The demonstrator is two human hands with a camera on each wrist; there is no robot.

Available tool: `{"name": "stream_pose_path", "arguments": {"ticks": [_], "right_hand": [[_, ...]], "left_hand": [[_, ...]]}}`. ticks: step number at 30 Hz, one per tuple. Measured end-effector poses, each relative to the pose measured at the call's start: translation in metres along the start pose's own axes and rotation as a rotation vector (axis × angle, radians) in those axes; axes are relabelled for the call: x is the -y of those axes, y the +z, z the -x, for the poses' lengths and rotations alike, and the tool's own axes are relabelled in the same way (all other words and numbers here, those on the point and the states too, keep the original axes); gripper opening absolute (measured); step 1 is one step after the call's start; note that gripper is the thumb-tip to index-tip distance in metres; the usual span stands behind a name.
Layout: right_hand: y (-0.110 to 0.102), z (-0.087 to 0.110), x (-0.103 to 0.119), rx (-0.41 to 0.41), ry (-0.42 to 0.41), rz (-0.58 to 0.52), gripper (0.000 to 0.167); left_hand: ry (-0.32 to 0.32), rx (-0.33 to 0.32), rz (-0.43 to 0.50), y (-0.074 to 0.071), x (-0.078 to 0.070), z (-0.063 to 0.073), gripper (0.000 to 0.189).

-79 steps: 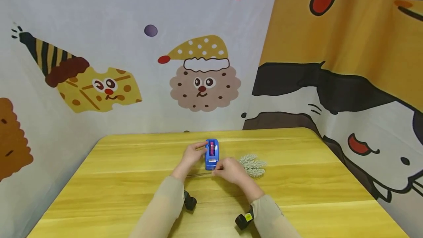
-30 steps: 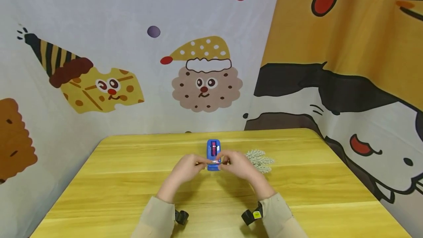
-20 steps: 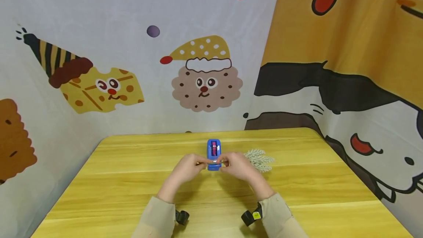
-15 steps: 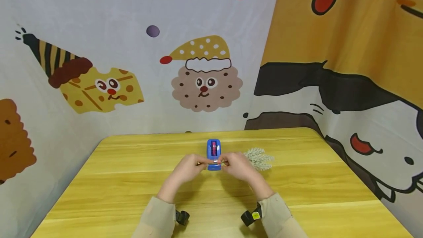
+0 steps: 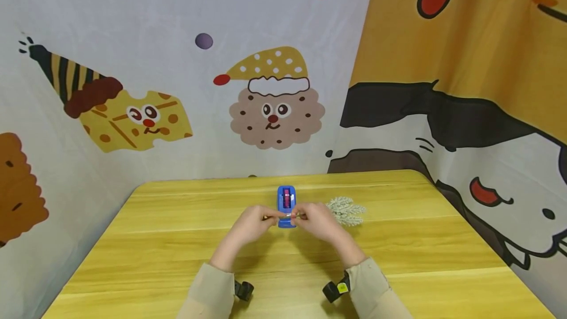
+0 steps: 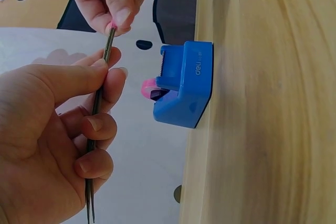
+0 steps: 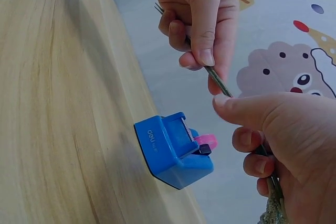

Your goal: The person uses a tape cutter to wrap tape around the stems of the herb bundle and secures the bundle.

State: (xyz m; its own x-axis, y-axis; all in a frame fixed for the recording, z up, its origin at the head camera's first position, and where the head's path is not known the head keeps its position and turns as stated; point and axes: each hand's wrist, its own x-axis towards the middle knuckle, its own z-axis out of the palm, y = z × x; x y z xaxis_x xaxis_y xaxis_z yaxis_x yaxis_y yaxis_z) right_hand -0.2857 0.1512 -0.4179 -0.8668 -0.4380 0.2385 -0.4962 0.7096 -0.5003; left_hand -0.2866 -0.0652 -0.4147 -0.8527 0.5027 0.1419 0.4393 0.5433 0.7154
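Both hands hold a bundle of thin, dark green stems (image 6: 98, 103) crosswise, in front of a blue tape dispenser (image 5: 287, 206). In the left wrist view, the left hand (image 6: 58, 108) has its fingers curled round the bare stem end, with the thumb on top. The right hand (image 7: 283, 135) pinches the stems nearer the heads. A bit of pink tape (image 6: 113, 25) shows on the stems at its fingertips. Pale green, fluffy flower heads (image 5: 347, 210) stick out to the right past that hand. The dispenser stands untouched, its pink tape roll (image 7: 206, 141) in place.
The wood-grain table (image 5: 177, 240) ends just beyond the dispenser. A curtain (image 5: 168, 4) with cartoon prints hangs behind it and along both sides. Black wrist cameras (image 5: 244, 290) sit at the sleeve cuffs.
The left hand has left the dispenser and gripped the stems, which both hands now hold off the table. Over the last second the hands stay almost in place while the flower heads shift slightly.
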Motion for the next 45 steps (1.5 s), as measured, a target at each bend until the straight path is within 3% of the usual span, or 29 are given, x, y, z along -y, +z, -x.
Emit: {"name": "stream_pose_path", "arguments": {"ticks": [12,20,30,45], "right_hand": [[-0.0043,0.0009,0.0001,-0.024,0.005,-0.040,0.006],[-0.0060,0.0005,-0.0012,-0.008,-0.007,-0.069,0.018],[-0.0041,0.0015,-0.0007,-0.055,-0.001,-0.071,0.004],[-0.0022,0.0003,-0.0035,-0.017,0.031,-0.055,0.010]], "left_hand": [[0.013,-0.009,0.006,-0.0016,-0.0016,0.0005,0.025],[0.016,-0.013,-0.011,-0.0013,-0.0016,0.0003,0.025],[0.007,-0.021,-0.028,-0.0004,-0.0028,0.0003,0.025],[-0.001,-0.004,-0.004,0.0008,0.0006,0.0008,0.025]]}}
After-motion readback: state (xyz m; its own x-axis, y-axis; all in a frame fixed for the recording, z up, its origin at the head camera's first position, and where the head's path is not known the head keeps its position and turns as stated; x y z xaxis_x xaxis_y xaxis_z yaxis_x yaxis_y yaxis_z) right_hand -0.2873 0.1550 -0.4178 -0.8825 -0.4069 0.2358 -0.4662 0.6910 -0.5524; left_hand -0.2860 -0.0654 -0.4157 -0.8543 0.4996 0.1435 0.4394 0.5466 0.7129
